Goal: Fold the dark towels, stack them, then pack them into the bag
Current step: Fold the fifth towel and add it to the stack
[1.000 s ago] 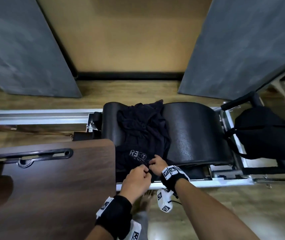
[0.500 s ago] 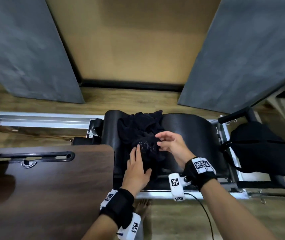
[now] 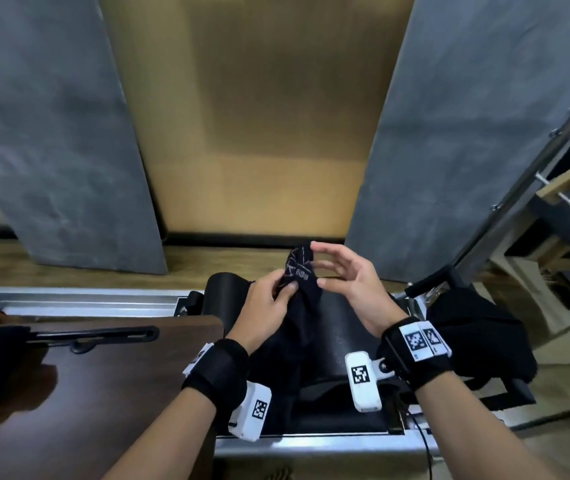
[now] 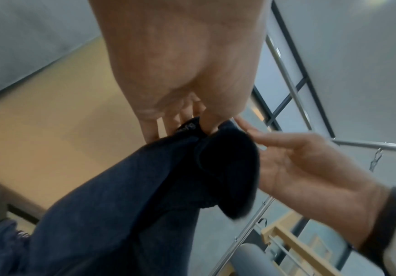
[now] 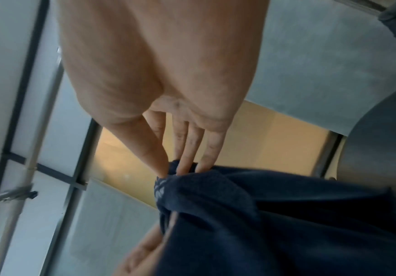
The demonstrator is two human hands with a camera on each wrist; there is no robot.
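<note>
A dark navy towel [image 3: 300,273] with pale printed lettering hangs from my hands above a black padded bench [image 3: 340,315]. Its lower part drapes down over the pad. My left hand [image 3: 285,289] pinches the bunched upper edge between thumb and fingers, as the left wrist view [image 4: 199,121] also shows. My right hand [image 3: 316,265] is just right of it, fingers nearly straight and spread. Its thumb and fingertips [image 5: 182,168] touch the towel's [image 5: 263,224] top corner. The black bag [image 3: 467,336] sits at the bench's right end, about a hand's length from my right wrist.
A dark wooden board [image 3: 86,382] with a slot handle lies at the left, level with the bench. A metal rail [image 3: 69,301] runs behind it. Grey wall panels stand beyond, and metal bars and a wooden frame [image 3: 567,188] rise at the right.
Both hands have lifted the towel's lettered end up off the pad. My left hand went from lying flat on the towel to pinching it. My right hand's fingers have straightened.
</note>
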